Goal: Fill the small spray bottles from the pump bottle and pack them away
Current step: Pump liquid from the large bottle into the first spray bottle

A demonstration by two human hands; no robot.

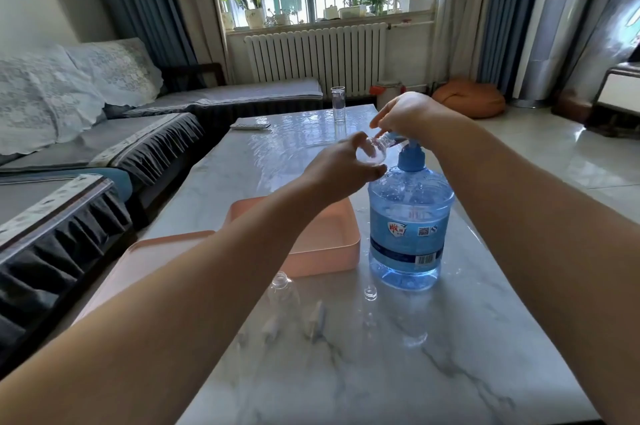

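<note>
A blue pump bottle [410, 230] shaped like a water jug stands on the marble table. My left hand [341, 166] grips a small clear spray bottle [375, 149], tilted with its mouth toward the pump spout. My right hand [407, 114] rests on top of the blue pump head, fingers curled over it. Nearer to me, an open clear small bottle [284, 293] stands by my left forearm, and another clear bottle [370, 307] stands in front of the jug. Clear spray caps [317, 319] lie on the table between them.
A pink tray [325, 244] sits left of the jug, and its pink lid [152, 258] lies beside it under my left arm. A tall clear bottle [338, 108] and a remote [250, 126] stand at the table's far end. A sofa runs along the left.
</note>
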